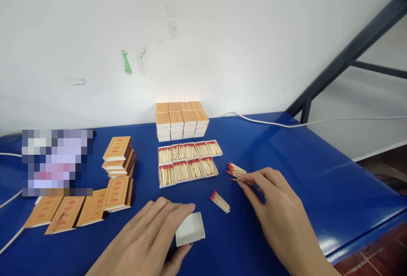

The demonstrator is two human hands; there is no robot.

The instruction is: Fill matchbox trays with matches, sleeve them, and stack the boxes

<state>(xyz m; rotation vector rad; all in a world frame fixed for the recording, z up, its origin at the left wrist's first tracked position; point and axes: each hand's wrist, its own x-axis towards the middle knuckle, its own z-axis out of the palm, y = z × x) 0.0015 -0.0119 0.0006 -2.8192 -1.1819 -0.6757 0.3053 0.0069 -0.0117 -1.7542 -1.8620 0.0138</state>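
Nine trays (167, 186) filled with matches (181, 171), left hand (149, 235) gripping an empty tray (190, 230), right hand (280, 206) pinching one match (233, 179)

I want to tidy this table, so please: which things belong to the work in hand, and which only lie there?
In the work:
white tray, in the left hand
loose matches, near the right hand
match-filled trays
orange matchboxes, probably

Apparently just lying there:
white cable
pixelated object, unclear

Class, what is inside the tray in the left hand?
Inside the tray, only its white interior shows; the left hand covers the upper-left corner, hiding that part.
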